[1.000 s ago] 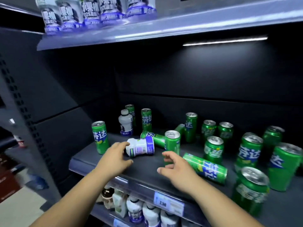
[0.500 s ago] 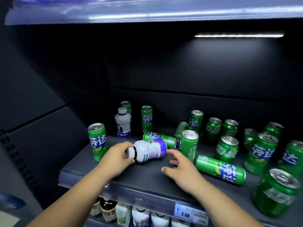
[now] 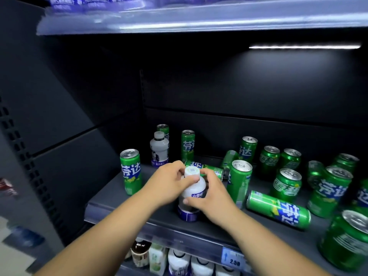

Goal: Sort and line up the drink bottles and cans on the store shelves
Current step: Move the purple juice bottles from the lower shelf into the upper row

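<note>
The white bottle (image 3: 192,191) is now standing upright near the front edge of the dark shelf (image 3: 119,198), where half a second ago it was lying on its side with its cap pointing left. Both hands are grasping it. The left hand (image 3: 167,183) is curling fingers and thumb around the neck just under the white cap (image 3: 191,171). The right hand (image 3: 211,198), which was hovering flat and released beside the bottle before, is now wrapping around the body at the purple label. Whether the base is resting on the shelf or hanging just above it cannot be told. A toppled green can (image 3: 207,169) is lying directly behind the hands, as it was earlier, and an upright green can (image 3: 239,180) is standing just right of the right hand. A left-hand can (image 3: 130,172) is standing apart from the hands, a second white bottle (image 3: 159,149) is standing toward the back, and a fallen can (image 3: 278,210) is lying on its side at the right.
</note>
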The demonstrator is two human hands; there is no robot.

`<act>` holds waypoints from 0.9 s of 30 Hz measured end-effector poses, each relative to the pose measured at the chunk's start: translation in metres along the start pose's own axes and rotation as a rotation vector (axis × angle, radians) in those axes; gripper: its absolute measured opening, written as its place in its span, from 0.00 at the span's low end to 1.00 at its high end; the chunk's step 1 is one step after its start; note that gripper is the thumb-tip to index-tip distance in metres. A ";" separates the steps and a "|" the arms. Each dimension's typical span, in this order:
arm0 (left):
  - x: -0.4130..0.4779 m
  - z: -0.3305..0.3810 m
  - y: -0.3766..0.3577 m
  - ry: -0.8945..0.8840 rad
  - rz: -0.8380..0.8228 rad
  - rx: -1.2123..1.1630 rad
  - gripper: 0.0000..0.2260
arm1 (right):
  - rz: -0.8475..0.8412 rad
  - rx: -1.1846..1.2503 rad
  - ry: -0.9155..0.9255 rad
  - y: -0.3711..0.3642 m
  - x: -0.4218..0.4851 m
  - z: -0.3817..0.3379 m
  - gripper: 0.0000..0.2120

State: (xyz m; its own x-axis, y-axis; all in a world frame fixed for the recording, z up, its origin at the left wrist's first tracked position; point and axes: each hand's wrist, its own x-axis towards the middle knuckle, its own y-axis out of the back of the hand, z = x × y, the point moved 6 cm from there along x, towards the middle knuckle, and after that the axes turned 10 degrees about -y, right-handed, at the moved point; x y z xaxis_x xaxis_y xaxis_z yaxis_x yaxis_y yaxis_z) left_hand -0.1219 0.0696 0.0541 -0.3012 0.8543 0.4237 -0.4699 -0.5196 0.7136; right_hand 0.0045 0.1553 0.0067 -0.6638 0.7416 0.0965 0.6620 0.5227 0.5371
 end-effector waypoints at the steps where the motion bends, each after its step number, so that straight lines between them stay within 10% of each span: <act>1: -0.002 -0.003 0.003 0.013 0.006 -0.012 0.11 | 0.005 0.002 0.005 0.001 0.001 0.002 0.39; 17: -0.033 -0.032 0.097 0.144 0.264 0.107 0.10 | 0.005 -0.045 -0.012 -0.010 0.030 0.001 0.35; 27: 0.070 -0.075 0.125 -0.025 -0.124 0.273 0.28 | 0.001 -0.039 -0.123 -0.030 0.092 -0.016 0.29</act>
State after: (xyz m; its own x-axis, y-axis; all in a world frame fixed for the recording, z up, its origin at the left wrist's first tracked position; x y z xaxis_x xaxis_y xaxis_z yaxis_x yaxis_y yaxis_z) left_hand -0.2642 0.0627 0.1310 -0.2333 0.9127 0.3356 -0.2604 -0.3911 0.8827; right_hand -0.0822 0.2009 0.0126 -0.6142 0.7891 -0.0049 0.6468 0.5070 0.5697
